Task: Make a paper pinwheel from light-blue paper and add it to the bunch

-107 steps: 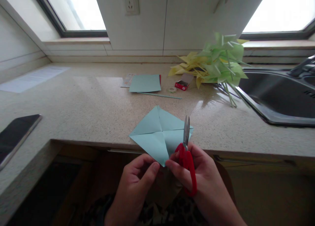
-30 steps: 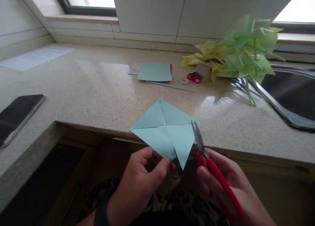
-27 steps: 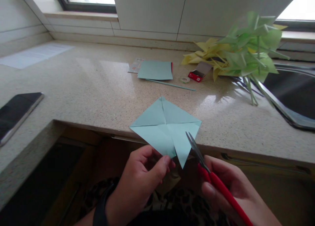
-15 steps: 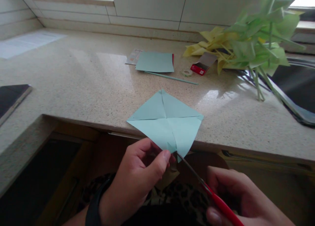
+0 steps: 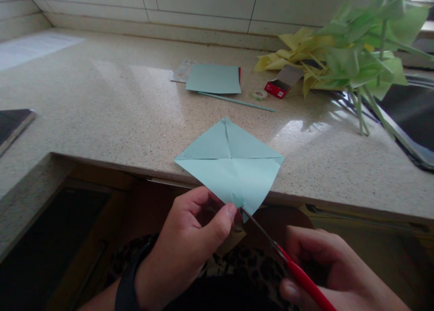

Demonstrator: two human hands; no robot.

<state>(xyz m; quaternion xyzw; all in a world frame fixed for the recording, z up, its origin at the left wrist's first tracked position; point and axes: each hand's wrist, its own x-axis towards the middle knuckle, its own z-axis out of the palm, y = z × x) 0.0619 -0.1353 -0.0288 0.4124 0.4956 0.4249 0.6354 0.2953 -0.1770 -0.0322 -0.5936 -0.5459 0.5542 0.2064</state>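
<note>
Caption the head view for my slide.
Left hand pinches the creased blue paper at its nearest corner; right hand holds scissors at that corner.

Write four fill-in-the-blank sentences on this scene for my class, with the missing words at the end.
1. The right hand holds scissors with a ____ handle.
2. The left hand pinches the paper, and a dark band circles that arm's ____.
3. In this view, the box lies to the ____ of the roll.
4. The pinwheels are green and ____.
Missing words: red; wrist; right; yellow.
</note>
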